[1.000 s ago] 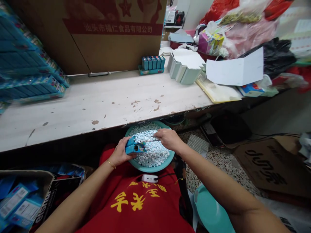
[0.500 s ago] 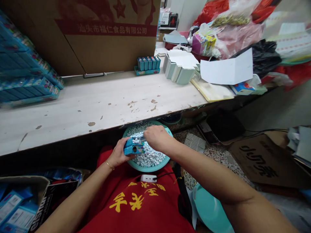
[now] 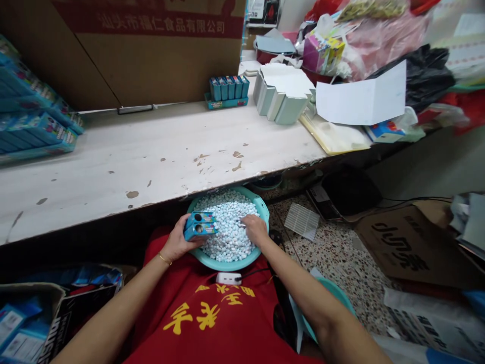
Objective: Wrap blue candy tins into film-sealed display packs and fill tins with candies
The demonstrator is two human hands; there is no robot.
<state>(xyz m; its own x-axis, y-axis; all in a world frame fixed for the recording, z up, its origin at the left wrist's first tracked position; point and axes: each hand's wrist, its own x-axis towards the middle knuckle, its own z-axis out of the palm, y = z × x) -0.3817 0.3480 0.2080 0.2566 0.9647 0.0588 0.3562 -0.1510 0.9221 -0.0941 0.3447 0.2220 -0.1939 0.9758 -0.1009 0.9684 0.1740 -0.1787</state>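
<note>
My left hand [image 3: 179, 236] is closed around two small blue candy boxes [image 3: 200, 231], held side by side over the left part of a turquoise basin [image 3: 223, 264]. Each box shows a dark round hole on its printed side. Small white and pale blue candies [image 3: 227, 242] fill the basin, which rests at my lap. My right hand [image 3: 255, 228] is down at the candies on the basin's right side with its fingers curled together. Something small shows at its fingertips, too hidden to name.
Above the basin runs a worn white table [image 3: 159, 146]. On it stand a tray of blue boxes [image 3: 227, 93], folded white cards [image 3: 284, 93] and a large carton [image 3: 151, 65]. A white power strip [image 3: 228, 278] lies on my red apron [image 3: 223, 323]. Blue packs fill a carton [image 3: 34, 288] at lower left.
My right hand has moved from above the boxes' open ends down and right to the candies. The boxes in my left hand have shifted slightly left. The view has tilted a little.
</note>
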